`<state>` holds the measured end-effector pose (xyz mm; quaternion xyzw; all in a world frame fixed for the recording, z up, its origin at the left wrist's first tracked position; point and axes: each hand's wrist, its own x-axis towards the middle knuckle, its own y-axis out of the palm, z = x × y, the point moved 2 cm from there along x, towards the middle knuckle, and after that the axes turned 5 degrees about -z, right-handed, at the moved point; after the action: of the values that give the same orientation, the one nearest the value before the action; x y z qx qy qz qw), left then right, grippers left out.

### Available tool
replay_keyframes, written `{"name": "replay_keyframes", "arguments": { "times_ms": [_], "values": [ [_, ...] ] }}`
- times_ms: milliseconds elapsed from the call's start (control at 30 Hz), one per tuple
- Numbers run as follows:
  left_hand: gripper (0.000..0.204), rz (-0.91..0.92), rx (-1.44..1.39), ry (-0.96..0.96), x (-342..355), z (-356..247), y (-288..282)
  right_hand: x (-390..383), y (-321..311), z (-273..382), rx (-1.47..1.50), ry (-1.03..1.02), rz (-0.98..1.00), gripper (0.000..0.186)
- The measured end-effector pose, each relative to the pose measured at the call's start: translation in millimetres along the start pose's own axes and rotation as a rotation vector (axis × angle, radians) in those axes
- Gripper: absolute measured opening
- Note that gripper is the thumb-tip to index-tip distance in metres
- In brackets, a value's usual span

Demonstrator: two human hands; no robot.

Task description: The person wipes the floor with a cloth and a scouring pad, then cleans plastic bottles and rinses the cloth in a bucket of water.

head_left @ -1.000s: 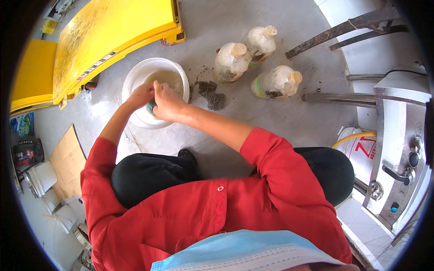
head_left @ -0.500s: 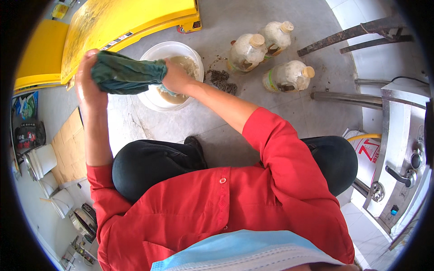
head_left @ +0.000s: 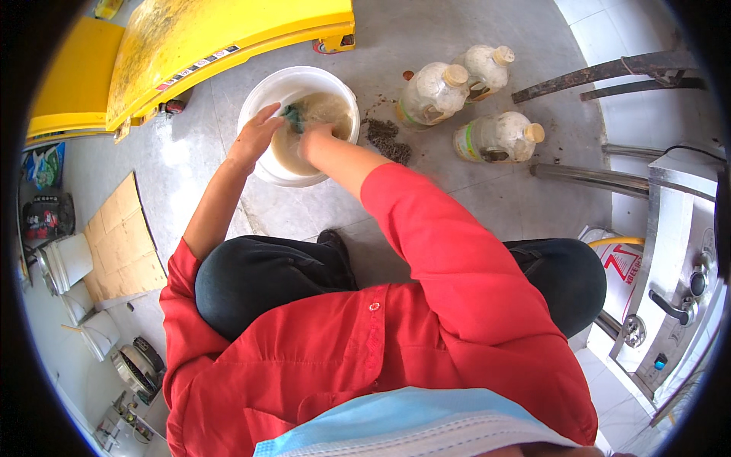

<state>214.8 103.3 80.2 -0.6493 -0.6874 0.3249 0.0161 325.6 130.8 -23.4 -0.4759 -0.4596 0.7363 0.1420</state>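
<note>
A white bucket (head_left: 251,113) of cloudy brown water stands on the floor in front of me. Part of a dark green cloth (head_left: 293,116) shows at the water's surface; the rest of it is sunk out of sight. My left hand (head_left: 257,139) hovers at the bucket's left side, its fingers stretched toward the cloth with nothing in them. Into the water beside the cloth goes my right hand (head_left: 317,139). Its fingers are under the surface, so whether they grip the cloth is hidden.
Right of the bucket lies a dark, wiry clump (head_left: 387,142). Beyond it stand dusty capped plastic bottles (head_left: 434,93). A yellow metal platform (head_left: 228,34) fills the far left. Flattened cardboard (head_left: 122,240) lies at left; metal legs (head_left: 590,177) jut in from the right.
The green cloth, stretched between both hands above the bucket's left side, has gone down into the water. My left hand has let go and moved right; my right hand has dipped in.
</note>
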Motion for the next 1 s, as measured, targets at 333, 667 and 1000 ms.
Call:
{"name": "replay_keyframes", "arguments": {
  "times_ms": [333, 667, 1000],
  "values": [
    [0.050, 0.076, -0.712, -0.303, 7.7, 45.2, -3.2, -86.4, -121.0, -11.1, 0.898, -0.436, -0.399, 0.033],
    [0.061, 0.283, -0.879, -0.213, 30.2, 75.5, 0.4, -176.1, -264.3, 27.5, 1.131, -0.816, -1.644, 0.008],
    [0.060, 0.533, -1.401, 0.015, -16.6, -23.8, 5.8, -109.9, -172.4, 29.4, 1.686, -0.362, -1.054, 0.032]
  ]
}}
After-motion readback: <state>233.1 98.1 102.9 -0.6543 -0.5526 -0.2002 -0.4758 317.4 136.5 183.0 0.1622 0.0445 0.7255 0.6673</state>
